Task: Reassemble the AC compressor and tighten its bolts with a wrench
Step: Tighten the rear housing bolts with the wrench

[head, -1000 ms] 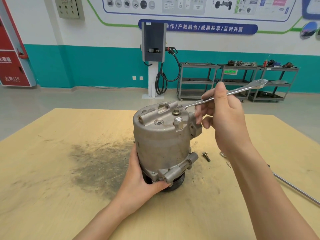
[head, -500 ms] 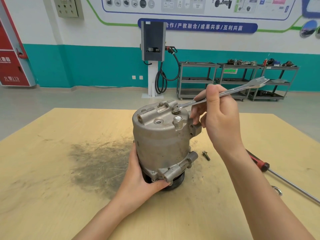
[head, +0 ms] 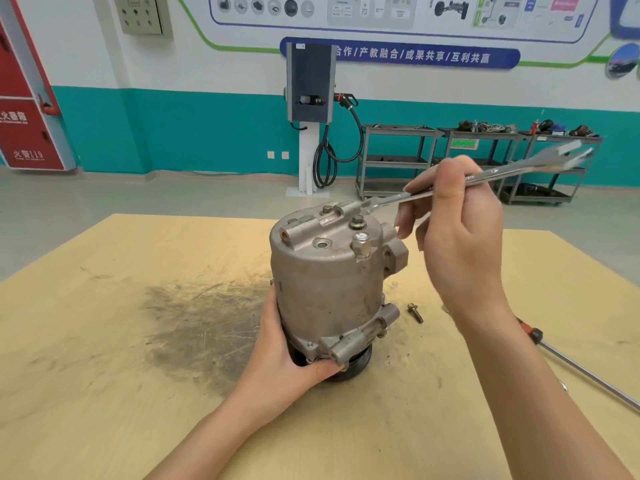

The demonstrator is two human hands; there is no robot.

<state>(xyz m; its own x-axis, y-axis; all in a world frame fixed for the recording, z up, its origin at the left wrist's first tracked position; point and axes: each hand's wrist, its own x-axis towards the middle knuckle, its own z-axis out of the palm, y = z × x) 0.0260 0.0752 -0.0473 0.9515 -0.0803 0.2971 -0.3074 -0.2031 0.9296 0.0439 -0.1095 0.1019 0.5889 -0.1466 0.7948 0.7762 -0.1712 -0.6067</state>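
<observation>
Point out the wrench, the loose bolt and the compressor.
wrench (head: 498, 173): head view, shaft beyond the hand.
loose bolt (head: 415, 313): head view, mid-shank, on the table.
compressor (head: 325, 289): head view, side of the housing.

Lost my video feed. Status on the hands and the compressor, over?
Left hand grips compressor at base, upright on table. Right hand holds wrench, near end by top bolt. Loose bolt beside it; nothing blocking.

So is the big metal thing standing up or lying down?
Standing up. The AC compressor rests on its pulley end on the table, steadied by the left hand.
</observation>
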